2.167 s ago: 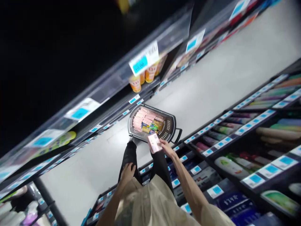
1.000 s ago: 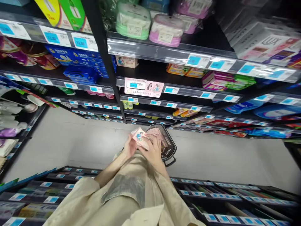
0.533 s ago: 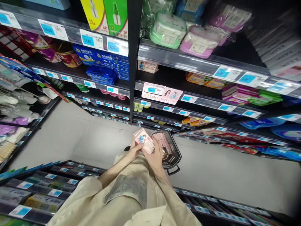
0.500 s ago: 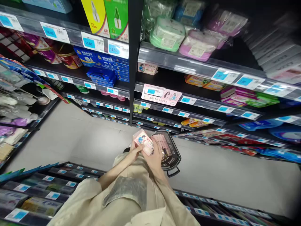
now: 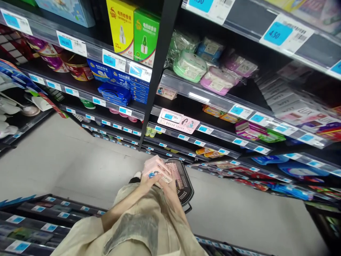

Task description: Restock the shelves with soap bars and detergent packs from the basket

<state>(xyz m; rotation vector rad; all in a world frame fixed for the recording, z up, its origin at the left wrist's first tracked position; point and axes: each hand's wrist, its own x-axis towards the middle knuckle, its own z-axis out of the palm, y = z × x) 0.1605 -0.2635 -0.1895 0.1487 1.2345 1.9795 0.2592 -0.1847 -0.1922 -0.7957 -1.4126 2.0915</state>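
Note:
Both my hands hold a small stack of pink boxes in front of my chest. My left hand grips the stack from the left and below. My right hand supports it from the right. Directly behind the stack, on the floor, stands a dark shopping basket with more pink boxes inside. On the shelf ahead lies one similar pink box, above a pink shelf label.
Black store shelves with blue price tags run across in front of me, holding yellow and green boxes, blue boxes and round wipe packs. Another low shelf is behind me. Grey floor forms the aisle.
I turned from the aisle to face the shelves and brought my left hand onto the pink boxes, first held by the right alone. The view has tilted upward since half a second ago.

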